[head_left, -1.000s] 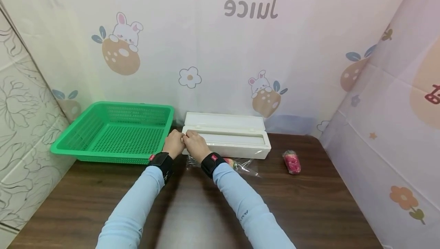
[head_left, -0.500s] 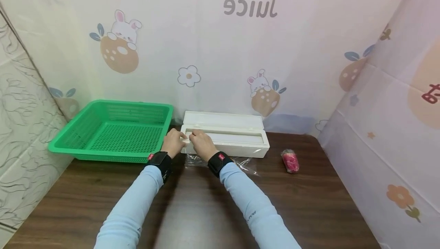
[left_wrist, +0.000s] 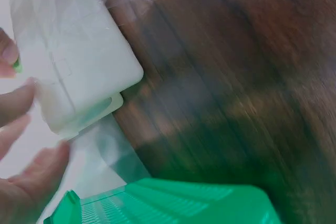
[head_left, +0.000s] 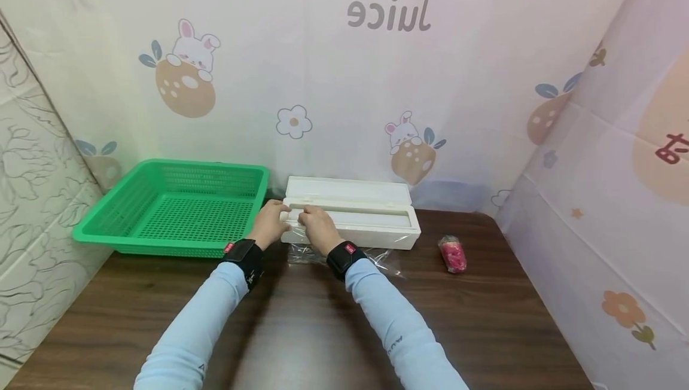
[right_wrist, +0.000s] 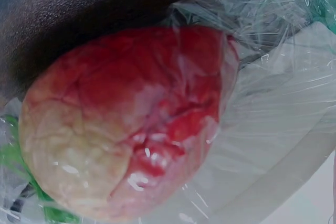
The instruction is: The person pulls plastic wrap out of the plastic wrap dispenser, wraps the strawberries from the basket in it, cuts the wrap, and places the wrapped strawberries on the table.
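A white cling film box with its lid raised stands at the back of the table. Clear film hangs over its front edge onto the table. My left hand is at the box's left end, fingers and thumb apart, nothing visible between them. My right hand is curled over the front rim, just right of the left hand. Its fingertips appear to pinch a small green slider, mostly hidden in the left wrist view. Under film in the right wrist view lies a red and pale-yellow fruit.
To the left stands a green perforated basket, close to the left hand. A small pink wrapped item lies right of the box. The brown wooden table runs back to a printed curtain.
My hands were together at the box's left end; the right hand has moved a little to the right and the left hand's fingers have spread. Lately both hands have barely moved.
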A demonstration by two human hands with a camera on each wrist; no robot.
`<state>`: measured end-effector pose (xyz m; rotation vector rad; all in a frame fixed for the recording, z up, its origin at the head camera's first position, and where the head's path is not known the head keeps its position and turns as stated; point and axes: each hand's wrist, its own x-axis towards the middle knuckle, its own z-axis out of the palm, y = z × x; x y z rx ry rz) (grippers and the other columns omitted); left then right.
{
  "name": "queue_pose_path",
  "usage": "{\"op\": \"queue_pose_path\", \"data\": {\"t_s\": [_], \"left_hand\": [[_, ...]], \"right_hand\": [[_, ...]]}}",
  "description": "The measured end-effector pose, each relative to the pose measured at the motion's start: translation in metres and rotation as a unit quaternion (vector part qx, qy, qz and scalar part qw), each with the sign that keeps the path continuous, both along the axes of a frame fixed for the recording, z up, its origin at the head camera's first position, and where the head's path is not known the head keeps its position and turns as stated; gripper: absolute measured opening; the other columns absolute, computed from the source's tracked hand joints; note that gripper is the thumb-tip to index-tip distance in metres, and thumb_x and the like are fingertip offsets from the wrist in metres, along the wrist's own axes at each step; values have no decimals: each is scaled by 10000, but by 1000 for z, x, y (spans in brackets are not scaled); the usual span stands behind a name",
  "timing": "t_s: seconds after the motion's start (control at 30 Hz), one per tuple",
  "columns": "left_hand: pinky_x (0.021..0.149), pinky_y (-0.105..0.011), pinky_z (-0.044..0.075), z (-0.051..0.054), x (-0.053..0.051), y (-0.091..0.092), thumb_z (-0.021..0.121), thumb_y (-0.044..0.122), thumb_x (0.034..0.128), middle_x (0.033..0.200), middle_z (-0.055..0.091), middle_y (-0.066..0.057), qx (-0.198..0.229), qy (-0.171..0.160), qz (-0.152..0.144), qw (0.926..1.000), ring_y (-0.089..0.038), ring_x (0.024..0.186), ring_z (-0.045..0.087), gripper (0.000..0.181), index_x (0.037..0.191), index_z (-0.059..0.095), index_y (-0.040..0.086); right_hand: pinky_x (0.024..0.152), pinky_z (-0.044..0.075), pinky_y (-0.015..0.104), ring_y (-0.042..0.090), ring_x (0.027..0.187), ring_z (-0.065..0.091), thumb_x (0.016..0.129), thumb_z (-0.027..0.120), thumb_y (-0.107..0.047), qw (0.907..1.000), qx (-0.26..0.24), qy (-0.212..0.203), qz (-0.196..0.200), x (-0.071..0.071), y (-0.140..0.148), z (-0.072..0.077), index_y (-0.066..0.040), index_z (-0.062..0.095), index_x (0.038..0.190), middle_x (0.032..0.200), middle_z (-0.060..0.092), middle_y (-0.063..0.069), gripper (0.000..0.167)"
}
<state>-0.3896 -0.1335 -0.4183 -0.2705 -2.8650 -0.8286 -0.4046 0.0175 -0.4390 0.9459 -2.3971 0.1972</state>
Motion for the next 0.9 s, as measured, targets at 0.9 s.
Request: {"op": "queue_pose_path", "data": {"t_s": [0.9], "left_hand": [[722, -354, 519, -8, -4, 5, 705, 72, 769, 907, 713, -74, -667, 843, -696, 9918, -244, 842, 656, 165, 932, 737, 72]], "right_hand": [[632, 480, 265, 175, 729, 601, 731, 651, 32, 9997, 39, -226, -16, 2, -2, 9, -85, 638, 703, 773, 592, 15, 121]]}}
